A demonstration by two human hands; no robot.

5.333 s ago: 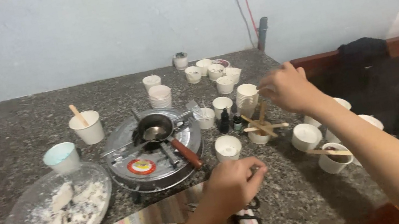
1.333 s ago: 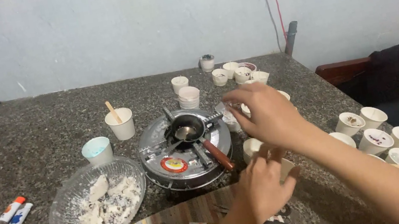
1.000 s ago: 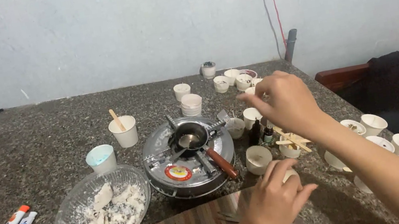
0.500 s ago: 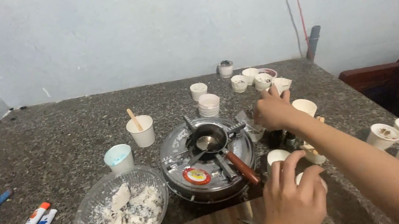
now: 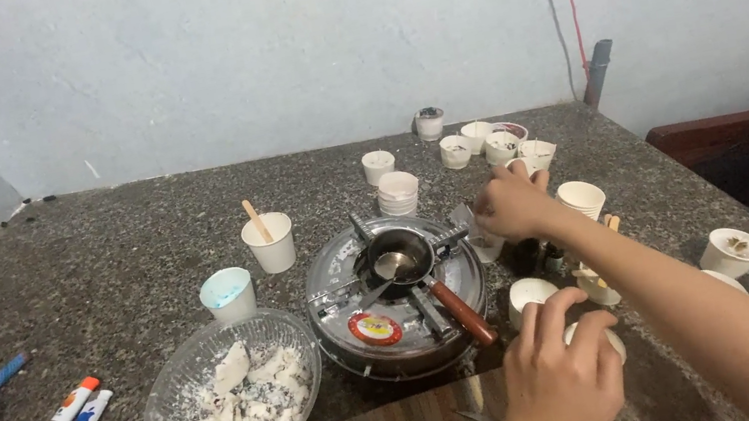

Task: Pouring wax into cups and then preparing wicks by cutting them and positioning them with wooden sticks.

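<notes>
We view a speckled stone counter (image 5: 98, 257) from above. Our left hand (image 5: 565, 381) curls loosely over a small white paper cup (image 5: 609, 340) near the counter's front edge, fingers spread round its rim; how firmly it grips we cannot tell. Our right hand (image 5: 511, 205) reaches past the middle toward a small cup (image 5: 485, 245) just beside the round metal burner (image 5: 395, 300), fingertips pinched together; whether they hold anything is hidden.

As to progress, we judge the work partly done. Several cups along the right edge (image 5: 733, 250) already hold a pale fill with dark flecks, and another cluster (image 5: 484, 139) stands filled near the back edge. A further cup (image 5: 531, 296) beside the burner looks filled and plain. An unused stack (image 5: 397, 192) remains behind the burner, and the glass bowl (image 5: 233, 396) toward the front left still holds white crumbly lumps.

The small pan (image 5: 400, 262) with a reddish handle sits on the burner, a little clear liquid in it. The cup under our left hand is white, upright and largely covered.
</notes>
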